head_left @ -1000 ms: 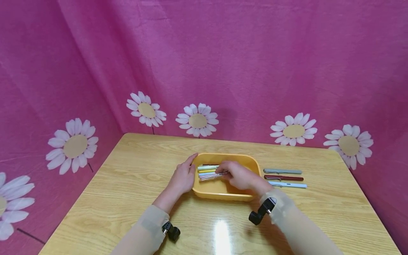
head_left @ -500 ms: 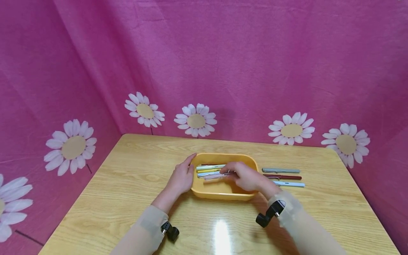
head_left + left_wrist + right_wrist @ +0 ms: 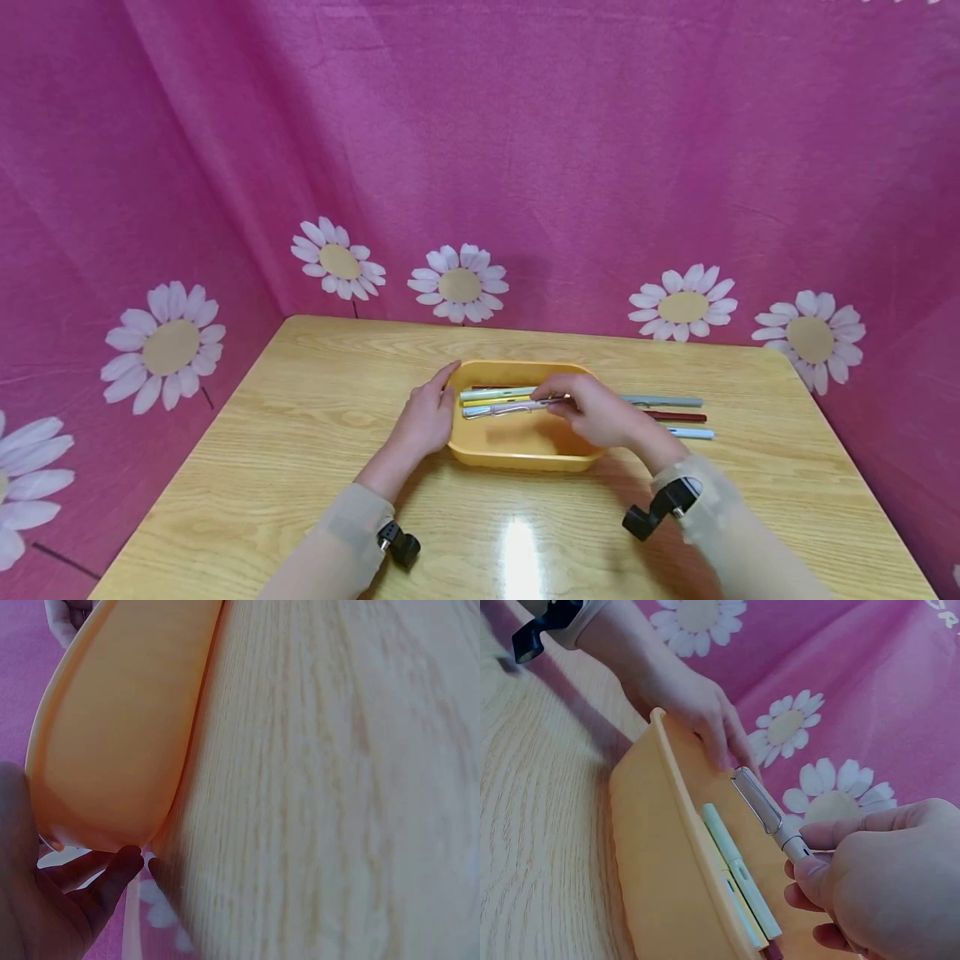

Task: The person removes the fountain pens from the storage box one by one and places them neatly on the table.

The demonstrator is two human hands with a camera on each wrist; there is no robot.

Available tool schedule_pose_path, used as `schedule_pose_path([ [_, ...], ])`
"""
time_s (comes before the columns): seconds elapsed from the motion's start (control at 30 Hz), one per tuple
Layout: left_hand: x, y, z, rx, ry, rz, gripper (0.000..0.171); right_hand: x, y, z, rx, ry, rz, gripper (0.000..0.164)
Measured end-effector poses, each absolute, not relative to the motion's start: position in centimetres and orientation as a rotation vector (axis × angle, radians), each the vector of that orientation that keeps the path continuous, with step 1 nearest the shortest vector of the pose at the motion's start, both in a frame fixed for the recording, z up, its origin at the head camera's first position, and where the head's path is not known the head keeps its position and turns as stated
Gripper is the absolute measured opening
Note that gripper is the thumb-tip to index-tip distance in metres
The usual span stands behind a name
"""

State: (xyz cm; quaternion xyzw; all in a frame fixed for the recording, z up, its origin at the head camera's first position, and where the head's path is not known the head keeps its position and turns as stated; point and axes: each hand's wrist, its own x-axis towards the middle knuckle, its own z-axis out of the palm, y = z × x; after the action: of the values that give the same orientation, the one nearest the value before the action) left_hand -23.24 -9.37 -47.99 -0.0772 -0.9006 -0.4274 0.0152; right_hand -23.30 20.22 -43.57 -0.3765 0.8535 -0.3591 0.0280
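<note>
From my screen, the right hand [image 3: 596, 410] pinches a pale pen [image 3: 768, 811] over the tray [image 3: 517, 461], lower centre of the head view; the left hand [image 3: 423, 421] grips the tray's left end. I judge this a carrying step, next needing rim clearance.

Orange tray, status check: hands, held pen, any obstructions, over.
Left hand gripping orange tray by its end. Right hand pinching pale capped pen above the tray floor. Pale green pen and others lie in tray; nothing seen blocking the held pen.
</note>
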Motion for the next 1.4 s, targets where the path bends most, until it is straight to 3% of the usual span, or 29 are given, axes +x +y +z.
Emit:
schedule_pose_path([
  [1.4,-23.1,-9.3,-47.8,-0.247,-2.8,-1.317,0.05,-19.5,26.6,-42.5,-1.011,2.696,-1.271,0.033],
])
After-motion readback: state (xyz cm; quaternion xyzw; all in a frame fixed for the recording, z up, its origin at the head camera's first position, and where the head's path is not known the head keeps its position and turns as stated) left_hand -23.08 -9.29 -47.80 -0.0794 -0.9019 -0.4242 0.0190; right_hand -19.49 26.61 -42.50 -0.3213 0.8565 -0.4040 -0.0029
